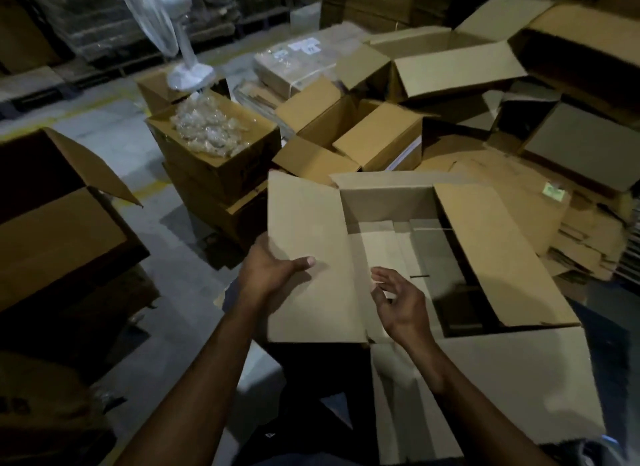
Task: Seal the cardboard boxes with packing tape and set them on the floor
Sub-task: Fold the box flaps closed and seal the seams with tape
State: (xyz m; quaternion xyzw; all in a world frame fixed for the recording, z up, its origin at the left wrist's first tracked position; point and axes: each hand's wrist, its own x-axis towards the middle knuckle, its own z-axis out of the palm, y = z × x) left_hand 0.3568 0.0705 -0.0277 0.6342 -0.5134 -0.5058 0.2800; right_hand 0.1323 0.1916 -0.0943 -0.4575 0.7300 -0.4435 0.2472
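Observation:
An open cardboard box [391, 202] stands in front of me with all its top flaps spread outward and its inside bare. My left hand [273, 271] grips the outer edge of the left flap [304, 230], thumb on top and fingers underneath. My right hand [398, 302] hovers over the box opening near the front edge, fingers loosely spread, holding nothing. The right flap [491, 257] lies tilted over the opening and the near flap [519, 379] hangs toward me. No tape roll is visible.
Stacked boxes [214, 160], the top one holding crumpled clear plastic, stand beyond on the left. Several open boxes [363, 133] and flattened cardboard [571, 223] crowd the back and right. A dark open box [52, 216] sits at left. A wrapped fan [166, 32] stands behind. Bare concrete floor [166, 327] shows below left.

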